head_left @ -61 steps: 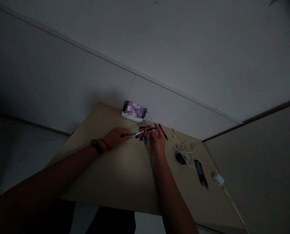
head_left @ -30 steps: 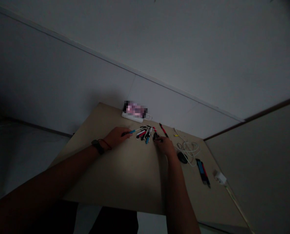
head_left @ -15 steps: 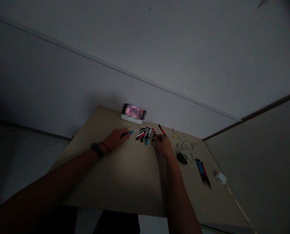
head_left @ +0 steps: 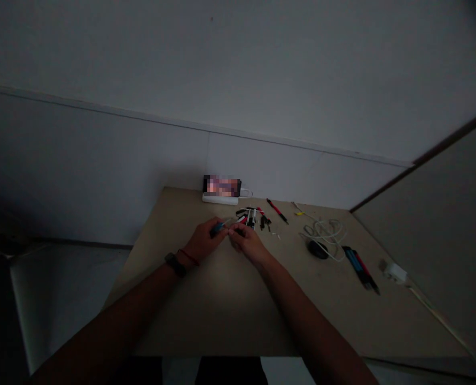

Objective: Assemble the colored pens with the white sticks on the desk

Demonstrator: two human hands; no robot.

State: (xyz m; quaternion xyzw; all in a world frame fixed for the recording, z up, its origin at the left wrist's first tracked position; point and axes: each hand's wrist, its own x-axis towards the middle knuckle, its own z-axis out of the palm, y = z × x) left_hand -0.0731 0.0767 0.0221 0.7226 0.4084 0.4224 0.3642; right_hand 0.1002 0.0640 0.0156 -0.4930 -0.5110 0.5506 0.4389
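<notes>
The room is dim. My left hand (head_left: 204, 240), with a dark watch on the wrist, is closed around a blue pen (head_left: 217, 226) over the tan table (head_left: 221, 299). My right hand (head_left: 245, 240) meets it, fingers pinched at the pen's white tip. Just beyond both hands lies a small heap of pens and pen parts (head_left: 252, 216) in red, black and white.
A white block (head_left: 220, 199) lies against the wall at the table's back edge. A red pen (head_left: 276, 210), a coiled white cable (head_left: 324, 231), a black mouse (head_left: 318, 248), several pens (head_left: 360, 268) and a white plug (head_left: 393, 271) lie to the right.
My right hand has left the pen heap and come left to meet my left hand at the blue pen's tip. The view has tilted and shifted.
</notes>
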